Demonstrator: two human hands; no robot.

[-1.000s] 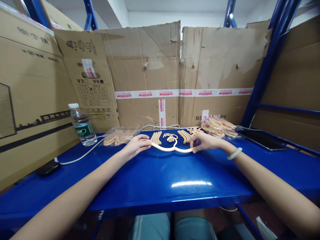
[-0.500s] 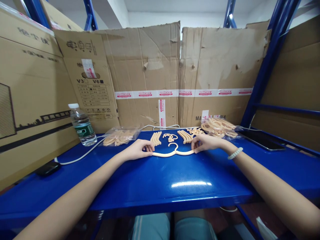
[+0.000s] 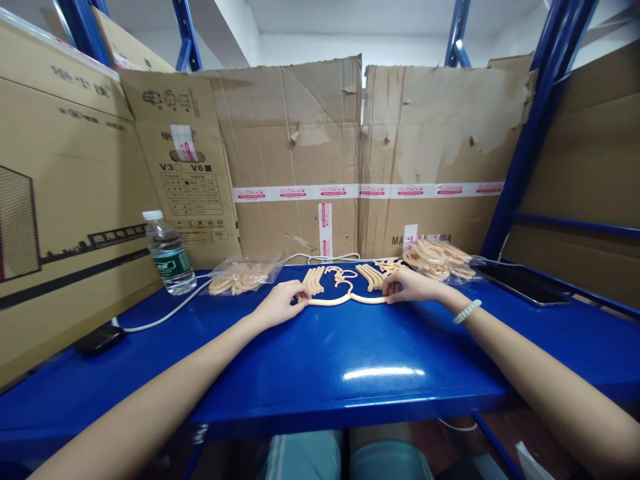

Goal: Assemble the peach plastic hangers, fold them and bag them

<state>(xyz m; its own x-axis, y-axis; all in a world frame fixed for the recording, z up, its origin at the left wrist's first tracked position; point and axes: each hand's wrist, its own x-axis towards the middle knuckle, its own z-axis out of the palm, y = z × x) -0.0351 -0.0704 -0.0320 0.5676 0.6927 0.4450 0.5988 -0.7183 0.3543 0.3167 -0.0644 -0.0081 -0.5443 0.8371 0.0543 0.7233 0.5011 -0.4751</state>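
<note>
Pinches a hanger [image 3: 327, 303], seemingly joined, at both ends between closed fingertips of left hand [image 3: 284, 304] and right hand [image 3: 411, 285], toward the middle of the surface [image 3: 305, 360]'s far edge, with curved bars [image 3: 315, 281] and hooks [image 3: 341, 273] behind yet unjoined.

Even, moderately bright light; a white streak of glare [image 3: 384, 373] lies on the glossy bench [image 3: 300, 363], with dark shadow beneath. Wide-angle distortion slants the right-hand post [image 3: 533, 133] and stretches the left box [image 3: 65, 167]; small print [image 3: 193, 195] looks soft.
</note>
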